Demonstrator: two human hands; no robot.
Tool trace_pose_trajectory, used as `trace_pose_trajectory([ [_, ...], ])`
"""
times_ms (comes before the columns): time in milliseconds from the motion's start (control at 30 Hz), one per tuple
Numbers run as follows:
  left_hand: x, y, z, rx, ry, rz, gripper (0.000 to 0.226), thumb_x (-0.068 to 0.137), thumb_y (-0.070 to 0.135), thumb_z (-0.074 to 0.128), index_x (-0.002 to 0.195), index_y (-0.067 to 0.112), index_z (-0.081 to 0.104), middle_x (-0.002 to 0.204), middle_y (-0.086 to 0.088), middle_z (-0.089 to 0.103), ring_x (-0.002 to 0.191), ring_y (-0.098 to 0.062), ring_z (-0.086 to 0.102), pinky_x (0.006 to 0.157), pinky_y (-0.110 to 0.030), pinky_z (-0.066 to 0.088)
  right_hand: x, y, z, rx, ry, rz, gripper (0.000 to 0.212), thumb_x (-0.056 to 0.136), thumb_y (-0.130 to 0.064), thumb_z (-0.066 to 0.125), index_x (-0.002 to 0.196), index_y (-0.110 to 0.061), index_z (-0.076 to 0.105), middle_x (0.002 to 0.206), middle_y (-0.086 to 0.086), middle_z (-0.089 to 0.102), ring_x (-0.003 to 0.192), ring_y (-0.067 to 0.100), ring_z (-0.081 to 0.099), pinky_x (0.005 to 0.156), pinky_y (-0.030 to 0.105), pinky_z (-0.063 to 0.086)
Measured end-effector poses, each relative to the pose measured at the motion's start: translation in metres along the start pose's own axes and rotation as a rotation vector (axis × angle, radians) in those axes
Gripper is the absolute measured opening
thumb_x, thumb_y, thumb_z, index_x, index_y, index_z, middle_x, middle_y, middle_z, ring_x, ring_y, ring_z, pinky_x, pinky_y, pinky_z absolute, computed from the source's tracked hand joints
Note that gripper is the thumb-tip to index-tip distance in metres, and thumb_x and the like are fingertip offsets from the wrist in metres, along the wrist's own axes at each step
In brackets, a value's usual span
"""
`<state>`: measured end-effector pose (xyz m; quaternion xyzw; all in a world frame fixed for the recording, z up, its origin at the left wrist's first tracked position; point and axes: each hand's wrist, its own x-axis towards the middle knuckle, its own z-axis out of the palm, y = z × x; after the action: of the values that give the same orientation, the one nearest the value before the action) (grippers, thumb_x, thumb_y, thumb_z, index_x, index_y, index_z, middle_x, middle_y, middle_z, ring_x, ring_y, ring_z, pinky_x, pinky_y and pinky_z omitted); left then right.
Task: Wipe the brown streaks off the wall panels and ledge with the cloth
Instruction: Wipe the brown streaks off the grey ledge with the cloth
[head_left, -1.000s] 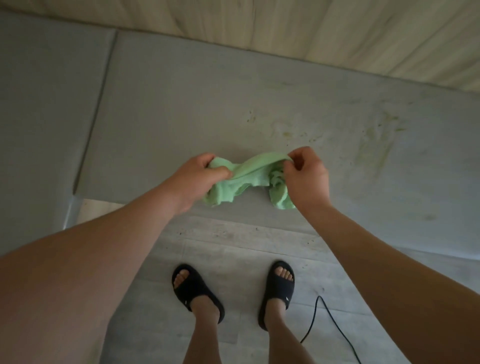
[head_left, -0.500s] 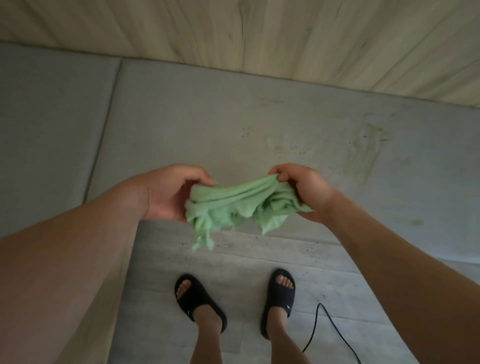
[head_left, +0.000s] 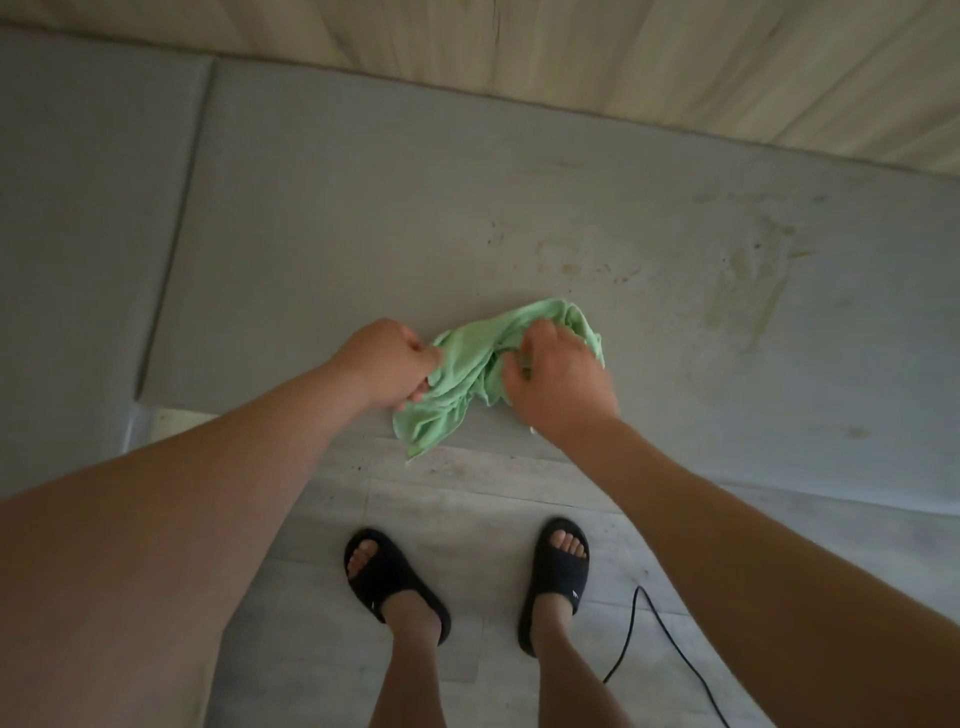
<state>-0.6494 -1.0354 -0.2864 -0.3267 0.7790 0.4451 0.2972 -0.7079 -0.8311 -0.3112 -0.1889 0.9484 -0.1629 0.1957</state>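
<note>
**Green cloth bunched in both hands, in front of the grey panel**

Grey wall panel (head_left: 467, 208) fills most of the view. Its right end is cut off by the frame edge. A 2nd panel (head_left: 93, 208) on the left is cut off too. Only a strip of the wood-look wall (head_left: 675, 62) shows above. Floor (head_left: 467, 519) below is partly hidden by both forearms. Can't tell where the panel ends and a ledge starts. Brown streaks (head_left: 748, 291) on the panel's right part are faint and smeary. Small specks (head_left: 571, 267) nearer the middle are hard to make out.

Cloth (head_left: 467, 379) is crumpled into a rope-like bundle, long axis diagonal, low-left to up-right. Its lower end hangs loose, pointing down twd the floor; its upper end fans out past the right hand. Can't tell if it touches the panel.

Left hand (head_left: 387, 364): grip closed on the cloth's left side, approx mid-length, fingertips mostly hidden. Right hand (head_left: 558, 384): back to camera, fingers curled into the folds at the upper end, tips buried. The cloth spans btwn the two grips, w/ the loose tail below the left one.

Black cable (head_left: 670, 654) lies on the floor right of the sandals (head_left: 556, 566), cut off at the bottom.
</note>
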Motion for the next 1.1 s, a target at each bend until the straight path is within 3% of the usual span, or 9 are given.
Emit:
trace_pose_trajectory([
  [100, 0.002, 0.006, 0.0, 0.091, 0.168, 0.067, 0.042, 0.103, 0.031, 0.056, 0.064, 0.014, 0.053, 0.059, 0.0, 0.052, 0.056, -0.019, 0.05, 0.053, -0.03, 0.037, -0.009, 0.004, 0.02, -0.227, -0.044, -0.062, 0.039, 0.098, -0.055, 0.051, 0.108, -0.019, 0.06, 0.107, 0.001, 0.061, 0.108, 0.03, 0.055, 0.096, 0.047, 0.041],
  [300, 0.012, 0.009, -0.007, 0.045, 0.34, 0.11, 0.049, 0.109, 0.032, 0.043, 0.066, 0.009, 0.044, 0.062, -0.008, 0.045, 0.06, -0.025, 0.042, 0.06, -0.041, 0.021, -0.006, 0.015, -0.005, 0.326, 0.317, -0.187, 0.012, 0.084, -0.018, 0.053, 0.074, -0.011, 0.055, 0.071, -0.001, 0.051, 0.07, 0.024, 0.048, 0.071, 0.036, 0.036],
  [400, 0.012, 0.008, -0.002, 0.032, 0.343, 0.108, 0.047, 0.109, 0.034, 0.044, 0.068, 0.013, 0.042, 0.063, -0.004, 0.045, 0.06, -0.024, 0.043, 0.059, -0.039, 0.021, -0.006, 0.032, -0.034, 0.492, 0.339, -0.179, 0.014, 0.079, -0.011, 0.047, 0.066, -0.009, 0.046, 0.062, 0.001, 0.042, 0.06, 0.023, 0.04, 0.054, 0.035, 0.034],
  [500, 0.015, 0.002, 0.007, 0.127, 0.31, 0.074, 0.039, 0.108, 0.036, 0.046, 0.08, 0.01, 0.052, 0.073, -0.005, 0.054, 0.077, -0.032, 0.053, 0.066, -0.035, 0.03, -0.006, 0.069, -0.043, 0.27, 0.292, -0.14, 0.017, 0.076, -0.017, 0.044, 0.062, -0.007, 0.044, 0.057, 0.003, 0.041, 0.055, 0.027, 0.04, 0.048, 0.035, 0.035],
  [633, 0.019, -0.005, 0.016, 0.233, 0.332, 0.095, 0.023, 0.101, 0.027, 0.055, 0.104, 0.004, 0.056, 0.097, -0.015, 0.065, 0.088, -0.035, 0.062, 0.077, -0.038, 0.048, -0.014, 0.086, -0.032, -0.145, 0.21, 0.041, 0.014, 0.07, -0.006, 0.053, 0.083, -0.007, 0.056, 0.083, 0.008, 0.052, 0.078, 0.033, 0.05, 0.069, 0.044, 0.047],
  [800, 0.013, 0.001, 0.02, 0.297, 0.137, 0.361, 0.023, 0.09, 0.003, 0.054, 0.093, 0.02, 0.068, 0.093, 0.0, 0.065, 0.083, -0.024, 0.062, 0.071, -0.03, 0.041, -0.032, 0.033, -0.002, -0.095, 0.262, -0.241, 0.033, 0.084, -0.02, 0.057, 0.114, -0.011, 0.064, 0.118, 0.015, 0.056, 0.106, 0.033, 0.052, 0.09, 0.046, 0.05],
  [900, 0.014, 0.002, 0.02, 0.331, 0.181, 0.286, 0.03, 0.087, 0.002, 0.05, 0.081, 0.022, 0.071, 0.091, -0.001, 0.072, 0.087, -0.026, 0.065, 0.075, -0.034, 0.05, -0.024, 0.013, 0.027, -0.216, 0.013, -0.186, 0.06, 0.101, -0.06, 0.042, 0.156, -0.039, 0.037, 0.159, 0.024, 0.03, 0.147, 0.047, 0.028, 0.121, 0.06, 0.025],
  [967, 0.02, 0.002, 0.015, 0.307, 0.371, 0.278, 0.023, 0.085, 0.003, 0.05, 0.086, 0.014, 0.07, 0.096, -0.007, 0.07, 0.096, -0.032, 0.063, 0.083, -0.042, 0.052, -0.019, 0.009, 0.051, -0.3, -0.112, -0.139, 0.067, 0.1, -0.076, 0.025, 0.16, -0.053, 0.007, 0.171, 0.02, -0.002, 0.155, 0.05, -0.003, 0.125, 0.063, 0.001],
  [1100, 0.034, -0.004, 0.003, 0.33, 0.571, 0.267, 0.017, 0.086, 0.013, 0.049, 0.094, 0.009, 0.064, 0.103, -0.018, 0.062, 0.104, -0.042, 0.054, 0.088, -0.051, 0.048, 0.012, -0.009, 0.065, -0.266, -0.099, -0.14, 0.073, 0.095, -0.079, 0.024, 0.159, -0.056, -0.001, 0.17, 0.016, -0.018, 0.154, 0.047, -0.017, 0.124, 0.061, -0.013],
])
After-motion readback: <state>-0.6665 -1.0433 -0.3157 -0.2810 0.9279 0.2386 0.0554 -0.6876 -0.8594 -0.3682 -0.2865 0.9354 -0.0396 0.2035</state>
